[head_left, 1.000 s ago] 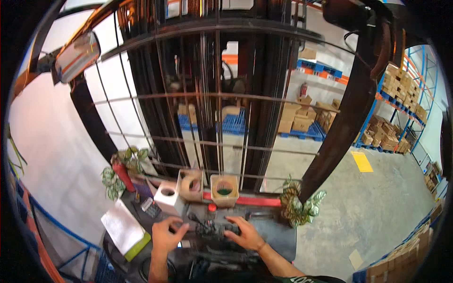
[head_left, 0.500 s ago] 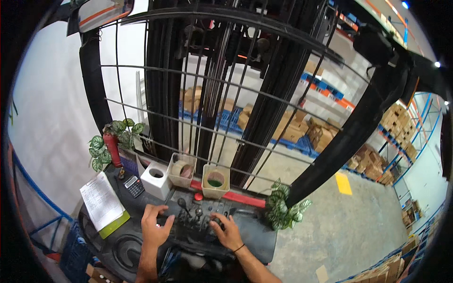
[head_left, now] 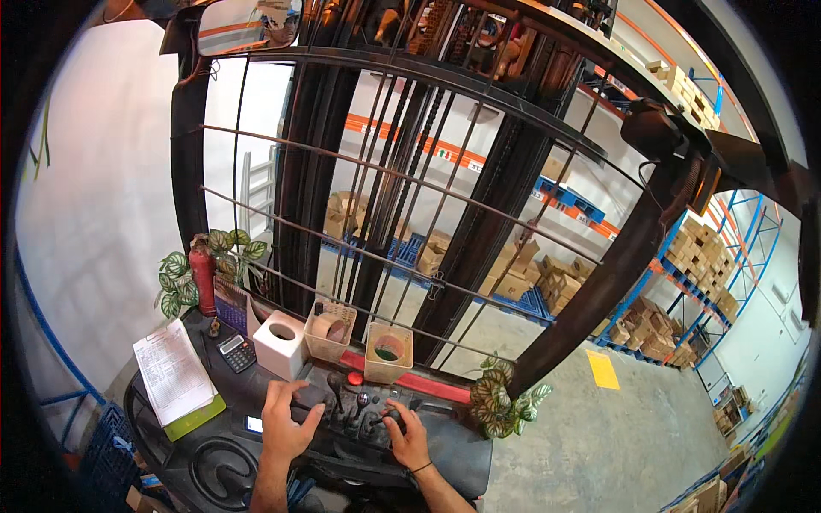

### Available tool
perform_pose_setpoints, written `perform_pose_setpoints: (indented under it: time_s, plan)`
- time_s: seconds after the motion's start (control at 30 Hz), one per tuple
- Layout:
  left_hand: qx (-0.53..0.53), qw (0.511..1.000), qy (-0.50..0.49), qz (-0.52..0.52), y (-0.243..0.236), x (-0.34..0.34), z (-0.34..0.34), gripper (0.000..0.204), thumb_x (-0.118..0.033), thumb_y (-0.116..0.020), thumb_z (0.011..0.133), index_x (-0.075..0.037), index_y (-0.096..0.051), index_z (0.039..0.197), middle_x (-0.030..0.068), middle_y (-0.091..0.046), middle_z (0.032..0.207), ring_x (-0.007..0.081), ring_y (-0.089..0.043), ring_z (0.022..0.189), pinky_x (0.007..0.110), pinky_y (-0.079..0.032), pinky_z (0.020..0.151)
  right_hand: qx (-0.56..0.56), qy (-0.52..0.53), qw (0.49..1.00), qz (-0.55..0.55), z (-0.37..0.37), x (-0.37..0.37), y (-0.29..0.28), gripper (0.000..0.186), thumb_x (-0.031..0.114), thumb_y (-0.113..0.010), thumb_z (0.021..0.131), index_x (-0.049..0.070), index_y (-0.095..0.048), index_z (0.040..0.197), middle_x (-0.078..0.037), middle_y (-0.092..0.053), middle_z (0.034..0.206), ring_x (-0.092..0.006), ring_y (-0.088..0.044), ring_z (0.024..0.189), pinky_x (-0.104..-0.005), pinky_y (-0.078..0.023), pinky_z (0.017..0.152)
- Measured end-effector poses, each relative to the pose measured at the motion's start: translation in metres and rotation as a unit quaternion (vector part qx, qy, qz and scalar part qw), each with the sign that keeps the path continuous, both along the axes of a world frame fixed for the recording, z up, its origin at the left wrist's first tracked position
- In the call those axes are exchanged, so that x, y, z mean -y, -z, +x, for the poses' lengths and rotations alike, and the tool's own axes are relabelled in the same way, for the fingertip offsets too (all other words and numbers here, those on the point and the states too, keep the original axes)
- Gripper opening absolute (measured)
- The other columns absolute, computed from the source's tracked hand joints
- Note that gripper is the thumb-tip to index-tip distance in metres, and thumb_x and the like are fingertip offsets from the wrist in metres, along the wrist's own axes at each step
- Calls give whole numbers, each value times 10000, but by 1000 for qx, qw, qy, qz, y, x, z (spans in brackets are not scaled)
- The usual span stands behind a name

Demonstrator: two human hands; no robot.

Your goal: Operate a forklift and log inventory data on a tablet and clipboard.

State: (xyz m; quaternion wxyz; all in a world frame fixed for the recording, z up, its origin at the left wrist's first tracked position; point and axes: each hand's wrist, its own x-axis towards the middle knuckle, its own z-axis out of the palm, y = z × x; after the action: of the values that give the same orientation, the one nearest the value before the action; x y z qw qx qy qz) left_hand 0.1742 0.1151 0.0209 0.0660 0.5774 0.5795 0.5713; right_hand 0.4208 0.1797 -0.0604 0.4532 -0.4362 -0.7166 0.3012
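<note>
I am at a forklift dashboard point(head_left: 214, 462) with black control levers point(head_left: 363, 399). My left hand point(head_left: 286, 427) is beside them, fingers apart and curved, holding nothing. My right hand point(head_left: 409, 436) is curled on a black lever knob point(head_left: 380, 421), partly hidden by its fingers. Behind my hands stand a white tissue box point(head_left: 278, 346), two bins with tape rolls point(head_left: 389, 366) and a red button point(head_left: 354, 378). At the left lie a calculator point(head_left: 237, 352) and papers on a green clipboard point(head_left: 197, 419). A lit phone-like screen point(head_left: 253, 424) sits by my left hand.
A mesh guard point(head_left: 402, 179) and mast point(head_left: 487, 214) rise ahead, between potted plants point(head_left: 503, 400). Beyond are boxes on blue pallets point(head_left: 522, 291), racks point(head_left: 727, 265), a white wall point(head_left: 98, 171), a concrete floor point(head_left: 581, 436) with a yellow patch point(head_left: 602, 369), and blue railing point(head_left: 47, 333).
The view has tilted and turned, so dashboard and hands sit further left in the picture and more upper racking shows. My hands stay by the levers, with little change in grip.
</note>
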Motion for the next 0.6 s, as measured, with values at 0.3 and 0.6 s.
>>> perform_pose_setpoints:
  time_s: [0.3, 0.6]
  plan:
    - [15, 998, -31, 59, 14, -9, 4, 402, -112, -790, 767, -18, -659, 1135, 127, -551, 962, 268, -581, 846, 383, -496, 776, -6, -17, 1000, 20, 3, -12, 10, 358, 228, -659, 994, 81, -620, 1318, -134, -727, 1111, -303, -678, 1047, -369, -500, 919]
    - [2, 993, -25, 118, 28, -19, -4, 283, -58, -771, 762, -21, -669, 1023, 131, -588, 947, 254, -574, 780, 373, -492, 722, -30, -13, 998, 44, -3, -13, 8, 317, 156, -652, 983, 50, -617, 1280, -122, -738, 1020, -232, -707, 935, -340, -524, 859]
